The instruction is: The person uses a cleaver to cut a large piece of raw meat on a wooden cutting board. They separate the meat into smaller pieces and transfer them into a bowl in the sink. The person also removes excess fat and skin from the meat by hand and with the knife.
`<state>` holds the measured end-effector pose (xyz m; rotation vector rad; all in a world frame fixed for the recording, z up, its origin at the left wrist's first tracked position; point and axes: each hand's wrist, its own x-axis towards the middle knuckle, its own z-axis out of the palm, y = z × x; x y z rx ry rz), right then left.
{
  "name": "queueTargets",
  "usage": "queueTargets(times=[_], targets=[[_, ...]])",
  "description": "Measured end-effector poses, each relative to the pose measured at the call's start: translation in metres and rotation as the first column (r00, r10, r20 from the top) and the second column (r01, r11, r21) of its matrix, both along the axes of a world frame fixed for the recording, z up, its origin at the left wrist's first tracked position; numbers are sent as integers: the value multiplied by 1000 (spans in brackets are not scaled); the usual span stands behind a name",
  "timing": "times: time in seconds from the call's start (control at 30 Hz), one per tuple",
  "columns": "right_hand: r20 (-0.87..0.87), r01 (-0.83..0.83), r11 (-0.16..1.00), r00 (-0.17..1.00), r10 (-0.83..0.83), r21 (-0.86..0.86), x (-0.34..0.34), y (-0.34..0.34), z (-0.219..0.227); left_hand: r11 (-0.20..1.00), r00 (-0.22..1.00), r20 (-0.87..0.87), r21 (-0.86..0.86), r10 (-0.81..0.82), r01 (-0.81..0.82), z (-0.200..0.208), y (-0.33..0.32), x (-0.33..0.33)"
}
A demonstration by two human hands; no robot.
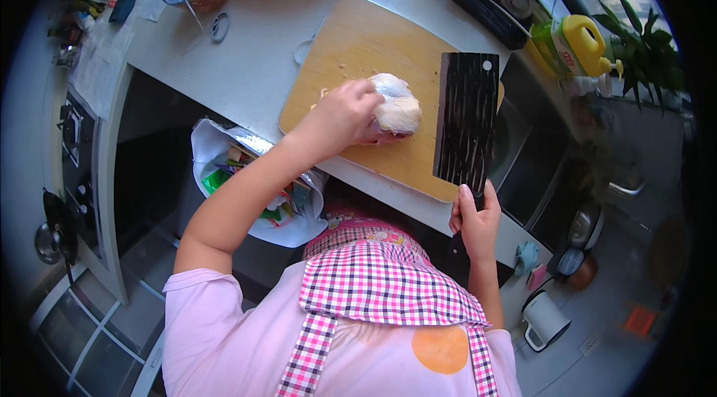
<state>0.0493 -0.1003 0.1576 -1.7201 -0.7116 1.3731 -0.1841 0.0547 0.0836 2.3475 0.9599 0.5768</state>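
Gripping a cleaver point(467, 121), the right hand point(475, 219) hovers; left hand point(340, 115) clutches raw chicken point(396, 109).

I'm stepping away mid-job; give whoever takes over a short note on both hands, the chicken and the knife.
Left hand: pressing down on the raw chicken, which lies on the wooden cutting board.
Right hand: gripping the handle of the cleaver, blade held flat above the board's right edge, apart from the chicken.
Done: chicken placed and steadied; it looks whole, no cuts visible.
Left: all the chopping, by the look of it.
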Motion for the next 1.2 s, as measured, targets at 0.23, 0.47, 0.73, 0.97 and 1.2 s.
queueTargets(times=[0.23, 0.47, 0.73, 0.97, 1.2], targets=[[-43, -4, 1000, 999, 6, 30, 9, -7, -2, 762, 765, -379, 198, -521, 617, 9, 38, 9], [-57, 15, 999, 998, -13, 33, 10, -15, 8, 585, 489, -582, 28, -650, 810, 23, 62, 40], [-129, 103, 995, 987, -99, 19, 18, -33, 2, 596, 539, -439, 9, -719, 803, 25, 74, 49], [-157, 145, 989, 977, -145, -12, 24, -40, -6, 488, 424, -322, -150, -847, 860, 11, 85, 62], [-141, 113, 994, 983, -114, -12, 31, -40, -4, 680, 663, -170, -297, -729, 671, -6, 82, 77]])
